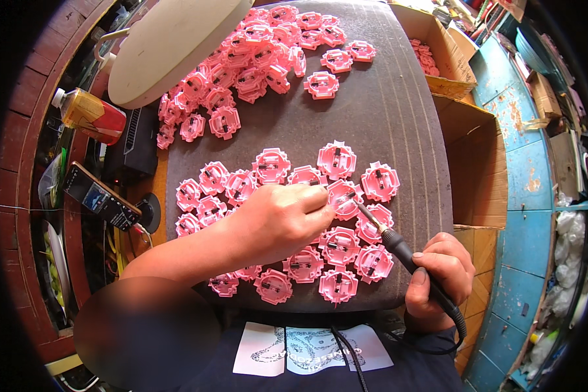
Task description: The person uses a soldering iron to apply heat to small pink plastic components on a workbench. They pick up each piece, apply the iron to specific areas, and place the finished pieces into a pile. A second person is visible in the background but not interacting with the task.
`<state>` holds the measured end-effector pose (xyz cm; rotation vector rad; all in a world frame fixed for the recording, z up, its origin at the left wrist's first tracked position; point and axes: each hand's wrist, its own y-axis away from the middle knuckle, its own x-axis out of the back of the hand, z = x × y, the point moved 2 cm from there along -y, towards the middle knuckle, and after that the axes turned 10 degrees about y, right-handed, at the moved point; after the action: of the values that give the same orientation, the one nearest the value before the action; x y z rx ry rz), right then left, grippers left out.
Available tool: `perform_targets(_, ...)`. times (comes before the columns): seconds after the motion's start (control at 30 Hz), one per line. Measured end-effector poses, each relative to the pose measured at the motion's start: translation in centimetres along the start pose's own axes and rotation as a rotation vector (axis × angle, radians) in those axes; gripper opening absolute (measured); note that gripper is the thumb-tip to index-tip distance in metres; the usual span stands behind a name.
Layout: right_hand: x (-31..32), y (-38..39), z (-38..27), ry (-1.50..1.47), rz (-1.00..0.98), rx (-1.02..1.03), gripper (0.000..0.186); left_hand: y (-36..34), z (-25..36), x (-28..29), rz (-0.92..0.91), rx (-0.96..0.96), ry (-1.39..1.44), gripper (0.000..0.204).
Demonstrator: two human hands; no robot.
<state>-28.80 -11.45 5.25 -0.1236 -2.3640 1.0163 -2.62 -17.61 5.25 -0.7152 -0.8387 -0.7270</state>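
Right hand (pixel 441 281): wrapped round soldering iron (pixel 400 249) — tip at a pink housing (pixel 343 198) | left hand (pixel 287 215): bunched close beside it, holding anything — cannot tell | pink housing: on dark worktop (pixel 411 163), among similar ones (pixel 339 285)

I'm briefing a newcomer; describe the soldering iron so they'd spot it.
Find the dark tabletop spread with pink parts. At its lower right, the right hand grips the soldering iron. Unlike those round parts, it is long and slim, with a black handle and metal shaft.
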Motion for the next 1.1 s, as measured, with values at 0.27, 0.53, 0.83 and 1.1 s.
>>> perform_targets(0.27, -0.1, 0.0, 0.0, -0.003, -0.012, 0.000, 0.022, 1.0, 0.0, 0.9, 0.028, 0.017, 0.013, 0.025)
perform_targets(0.53, -0.5, -0.2, -0.2, -0.027, -0.043, 0.005, 0.024, 1.0, -0.3, 0.8, 0.013, 0.006, -0.003, 0.026)
perform_targets(0.83, -1.0, -0.5, -0.2, -0.049, -0.090, 0.036, 0.024, 0.8, -0.5, 0.6, 0.027, 0.006, 0.008, 0.023)
perform_targets(1.1, -1.1, -0.7, -0.3, -0.046, -0.092, 0.052, 0.024, 0.8, -0.6, 0.4, 0.032, 0.009, 0.008, 0.023)
